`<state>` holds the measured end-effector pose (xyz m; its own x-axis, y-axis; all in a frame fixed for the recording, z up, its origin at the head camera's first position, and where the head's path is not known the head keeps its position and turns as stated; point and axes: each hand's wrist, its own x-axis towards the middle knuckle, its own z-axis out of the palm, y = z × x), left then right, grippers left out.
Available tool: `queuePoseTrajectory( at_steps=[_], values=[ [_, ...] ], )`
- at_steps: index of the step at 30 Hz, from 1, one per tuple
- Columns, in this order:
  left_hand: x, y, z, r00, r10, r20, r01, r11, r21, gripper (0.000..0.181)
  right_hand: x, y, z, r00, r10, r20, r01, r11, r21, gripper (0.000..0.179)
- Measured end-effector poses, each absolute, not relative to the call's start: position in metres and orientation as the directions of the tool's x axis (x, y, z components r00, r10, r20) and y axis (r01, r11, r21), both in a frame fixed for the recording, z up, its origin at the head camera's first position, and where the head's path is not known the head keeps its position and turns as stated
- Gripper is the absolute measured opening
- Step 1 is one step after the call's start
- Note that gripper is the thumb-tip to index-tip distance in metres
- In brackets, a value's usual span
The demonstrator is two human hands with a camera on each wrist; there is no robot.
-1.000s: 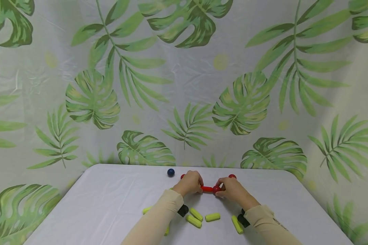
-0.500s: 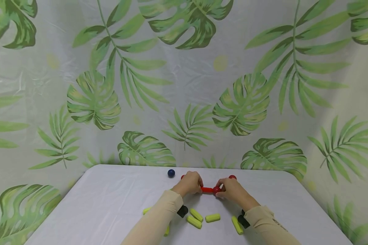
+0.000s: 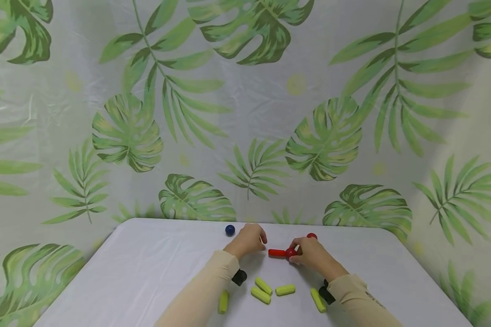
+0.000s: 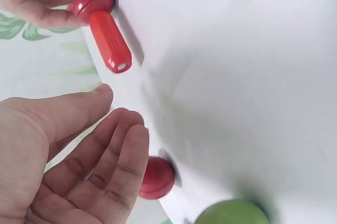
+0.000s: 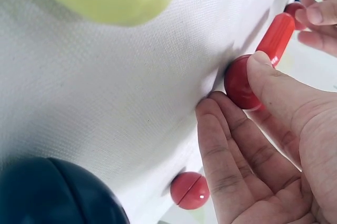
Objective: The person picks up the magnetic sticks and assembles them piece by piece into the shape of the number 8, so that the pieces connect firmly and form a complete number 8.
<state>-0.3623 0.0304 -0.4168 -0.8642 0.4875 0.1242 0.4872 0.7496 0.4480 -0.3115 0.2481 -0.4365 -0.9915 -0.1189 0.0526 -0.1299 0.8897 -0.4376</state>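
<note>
The hands are doing two jobs: the right hand (image 3: 311,256) pinches a red ball (image 5: 239,83) between thumb and fingers, and the left hand (image 4: 79,155) holds nothing, its thumb and fingertips a little apart. A red stick (image 4: 110,42) pokes out of that ball towards the left hand and looks joined to it. They are close to the far edge of the bench (image 3: 147,272), a bit right of its middle. I can't tell if the stick's tip touches the cloth.

To do this bit well, I think the right hand should hold the ball snug, so it can't roll or twist. Keep the stick straight. Its free end has a pale spot; don't bump it. A loose red ball (image 4: 158,177) sits by the left hand, so take care not to knock it.
</note>
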Motion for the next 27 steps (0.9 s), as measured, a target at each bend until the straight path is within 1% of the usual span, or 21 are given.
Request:
queuePoseTrajectory(
  at_steps=[8, 15, 19, 23, 27],
  values=[
    [-0.371, 0.017, -0.411, -0.874, 0.462, 0.149, 0.472, 0.741, 0.478, 0.012, -0.310, 0.248, -0.435, -0.991, -0.122, 0.048, -0.131, 0.887, -0.442, 0.020],
    [-0.371, 0.006, -0.411, -0.892, 0.429, 0.142, 0.438, 0.747, 0.500, 0.020, -0.308, 0.248, -0.436, -0.990, -0.135, 0.047, -0.142, 0.888, -0.438, 0.020],
    [-0.368, -0.004, -0.409, -0.900, 0.411, 0.147, 0.424, 0.742, 0.519, 0.021, -0.309, 0.249, -0.439, -0.989, -0.140, 0.047, -0.147, 0.888, -0.435, 0.021],
    [-0.369, -0.013, -0.408, -0.903, 0.403, 0.151, 0.420, 0.749, 0.512, 0.021, -0.312, 0.250, -0.439, -0.986, -0.157, 0.051, -0.164, 0.893, -0.419, 0.022],
    [-0.373, -0.018, -0.411, -0.915, 0.383, 0.127, 0.390, 0.758, 0.523, 0.022, -0.312, 0.250, -0.434, -0.985, -0.165, 0.048, -0.171, 0.899, -0.404, 0.023]
  ],
)
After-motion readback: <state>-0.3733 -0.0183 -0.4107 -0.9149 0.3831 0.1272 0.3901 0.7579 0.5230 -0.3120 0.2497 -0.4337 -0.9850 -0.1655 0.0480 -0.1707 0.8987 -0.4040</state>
